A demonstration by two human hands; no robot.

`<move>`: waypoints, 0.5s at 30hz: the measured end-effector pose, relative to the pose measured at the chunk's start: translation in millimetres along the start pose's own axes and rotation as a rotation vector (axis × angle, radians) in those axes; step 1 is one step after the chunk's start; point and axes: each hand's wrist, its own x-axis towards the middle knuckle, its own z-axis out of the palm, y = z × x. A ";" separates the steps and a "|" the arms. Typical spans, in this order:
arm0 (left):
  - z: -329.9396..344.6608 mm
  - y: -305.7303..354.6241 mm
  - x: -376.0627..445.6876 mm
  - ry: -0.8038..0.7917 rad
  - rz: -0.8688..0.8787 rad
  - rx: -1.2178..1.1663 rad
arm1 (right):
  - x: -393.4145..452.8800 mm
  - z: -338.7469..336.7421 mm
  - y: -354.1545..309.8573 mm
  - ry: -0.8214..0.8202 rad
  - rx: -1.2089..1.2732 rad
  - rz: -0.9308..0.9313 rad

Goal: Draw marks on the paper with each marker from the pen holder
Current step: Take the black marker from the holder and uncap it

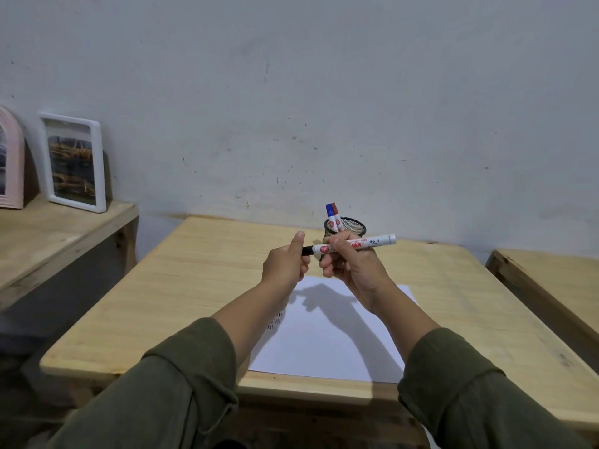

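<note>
Mesh pen holder (356, 229) holds 2 markers: blue-capped (330, 213), red-capped (336, 215).

left hand (285, 265) – fist, thumb up | right hand (351, 264) – fingers curled, grip closed | forearms raised

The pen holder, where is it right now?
In the head view, the black mesh pen holder stands at the table's far edge, right of centre, just behind the right hand, with two markers in it.
</note>
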 end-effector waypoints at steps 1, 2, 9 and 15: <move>-1.4 -0.2 0.3 -0.006 -0.034 -0.029 | -0.4 0.4 1.4 -0.012 -0.001 0.001; -2.4 -0.3 0.9 -0.009 -0.048 -0.041 | -0.5 0.7 2.9 -0.016 0.007 0.004; -1.6 -4.4 -4.9 -0.151 0.089 -0.234 | 5.0 0.1 4.1 0.069 0.102 0.018; -6.9 -2.3 -0.5 -0.109 -0.037 -0.367 | 2.0 2.0 7.1 -0.009 0.092 0.000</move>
